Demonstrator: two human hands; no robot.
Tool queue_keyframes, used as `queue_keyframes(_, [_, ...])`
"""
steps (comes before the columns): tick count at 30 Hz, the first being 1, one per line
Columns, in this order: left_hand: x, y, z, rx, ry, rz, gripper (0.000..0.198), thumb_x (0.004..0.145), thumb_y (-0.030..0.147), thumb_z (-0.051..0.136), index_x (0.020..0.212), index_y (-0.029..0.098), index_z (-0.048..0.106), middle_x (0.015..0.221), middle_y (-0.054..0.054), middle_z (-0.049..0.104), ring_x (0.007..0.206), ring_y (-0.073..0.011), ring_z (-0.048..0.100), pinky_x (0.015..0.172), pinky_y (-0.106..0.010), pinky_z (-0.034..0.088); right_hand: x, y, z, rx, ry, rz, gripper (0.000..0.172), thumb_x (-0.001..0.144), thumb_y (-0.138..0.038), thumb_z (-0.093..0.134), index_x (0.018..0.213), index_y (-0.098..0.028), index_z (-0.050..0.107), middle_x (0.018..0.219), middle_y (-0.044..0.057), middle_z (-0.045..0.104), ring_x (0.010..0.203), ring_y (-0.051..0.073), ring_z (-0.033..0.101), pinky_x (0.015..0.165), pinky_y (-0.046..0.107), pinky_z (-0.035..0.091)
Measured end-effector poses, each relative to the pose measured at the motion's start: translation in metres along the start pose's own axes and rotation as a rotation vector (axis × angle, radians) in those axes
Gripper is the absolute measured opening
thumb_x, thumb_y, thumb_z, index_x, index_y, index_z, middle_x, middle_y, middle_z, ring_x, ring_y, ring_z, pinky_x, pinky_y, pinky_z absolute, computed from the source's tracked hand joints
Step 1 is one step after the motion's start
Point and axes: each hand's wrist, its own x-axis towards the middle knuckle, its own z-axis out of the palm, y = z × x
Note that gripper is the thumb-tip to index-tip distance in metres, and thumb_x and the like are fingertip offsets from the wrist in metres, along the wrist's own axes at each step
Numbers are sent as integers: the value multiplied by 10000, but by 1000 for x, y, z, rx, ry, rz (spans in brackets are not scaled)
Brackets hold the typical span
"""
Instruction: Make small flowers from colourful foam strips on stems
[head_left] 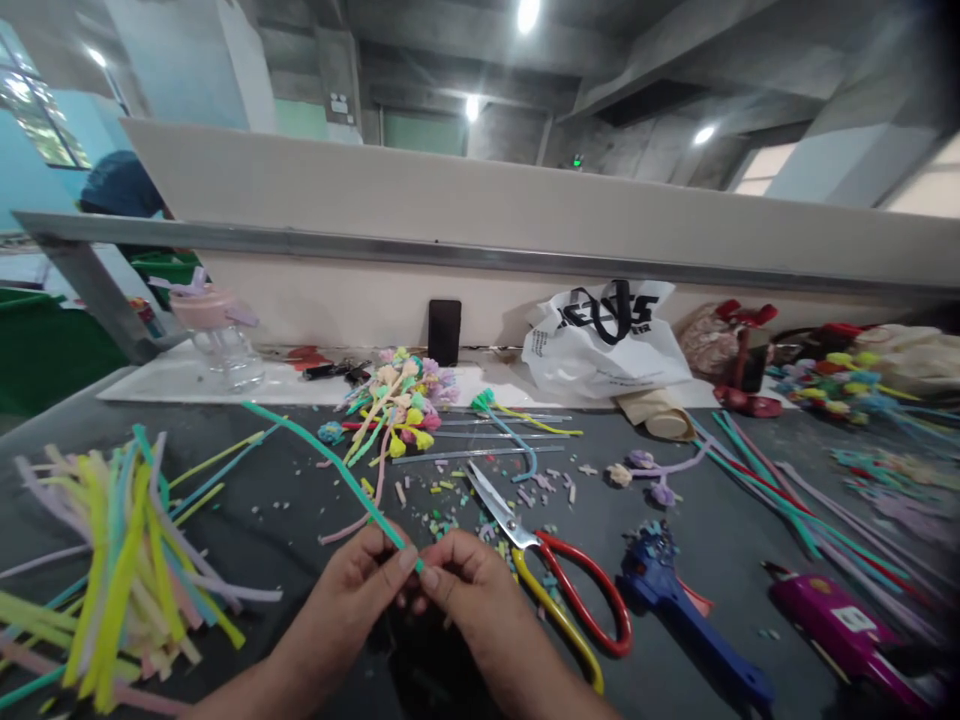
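Slanting up and left, a long green, soft-looking stem [341, 466] is pinched at its lower end by the left hand [367, 575] and right hand [472, 580], above the dark grey tabletop [255, 550]. It is judged light and pliant, best gripped close to any bend.

1. a matt, fuzzy-looking surface was shown by the green strip [349, 478].
2. shiny metal was seen in the scissor blades [491, 498].
3. smooth plastic was seen on the blue tool [697, 632].
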Motion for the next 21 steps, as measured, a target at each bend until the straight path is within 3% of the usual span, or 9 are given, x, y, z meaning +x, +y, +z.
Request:
queue_keyframes(9, [0,6,1,61,1,35,261,742,394,607,707,146,531,560,33,545,522,-87,498,526,-209,392,3,3,1,254,-65,-24,265,628,-296,732,724,-170,520,549,-54,572,499,84,514,530,200,338])
queue_keyframes(15, [1,7,-1,69,-35,69,239,753,383,592,713,159,518,596,36,545,529,-100,531,530,-228,437,3,-2,1,171,-37,-29,242,640,-307,717,680,-168,523,548,-49,577,510,90,515,528,202,351])
queue_keyframes(21, [3,7,-2,194,46,139,272,703,412,621,671,155,536,618,18,538,578,-114,519,550,-231,448,3,1,-1,58,-9,19,209,611,-309,721,660,-152,591,542,-39,569,520,99,502,544,216,342])
